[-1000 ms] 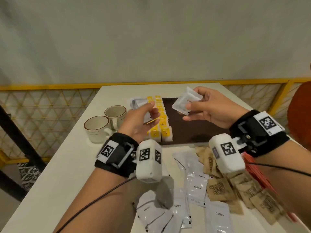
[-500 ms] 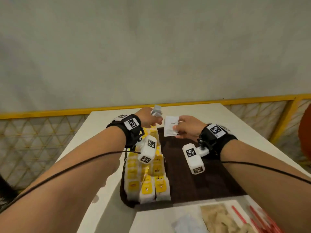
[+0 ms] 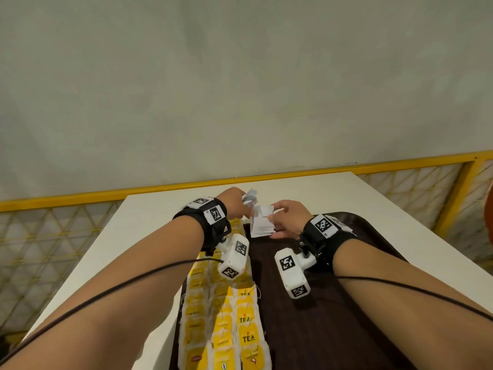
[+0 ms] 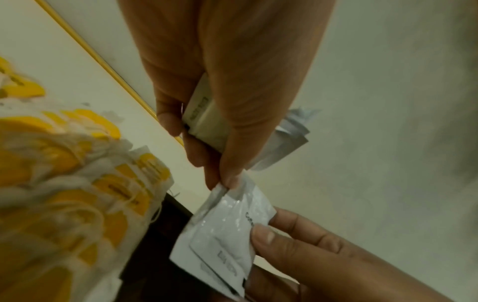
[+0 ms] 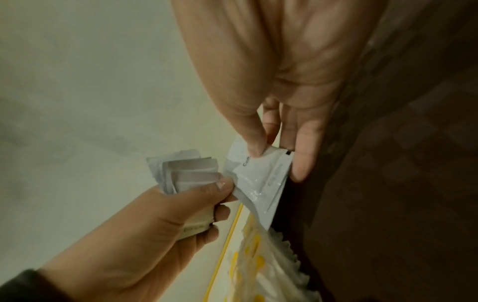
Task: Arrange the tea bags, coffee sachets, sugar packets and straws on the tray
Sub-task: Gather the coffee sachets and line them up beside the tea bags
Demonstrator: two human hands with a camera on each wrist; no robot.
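now left hand [image 3: 234,202] grips spare sachets [image 3: 250,198], both pinching, seemingly, one coffee sachet [image 3: 262,221].

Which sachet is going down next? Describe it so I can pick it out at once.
Find the dark brown tray with yellow tea bags along its left side. At its far end, both hands meet over a flat white coffee sachet, pinched by the right hand. Unlike the bunched stack of sachets in the left hand, it is single and face-up.

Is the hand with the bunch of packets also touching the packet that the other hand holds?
Yes, the left hand grips a bunch of white sachets and its fingertips pinch a corner of the coffee sachet held by the right hand.
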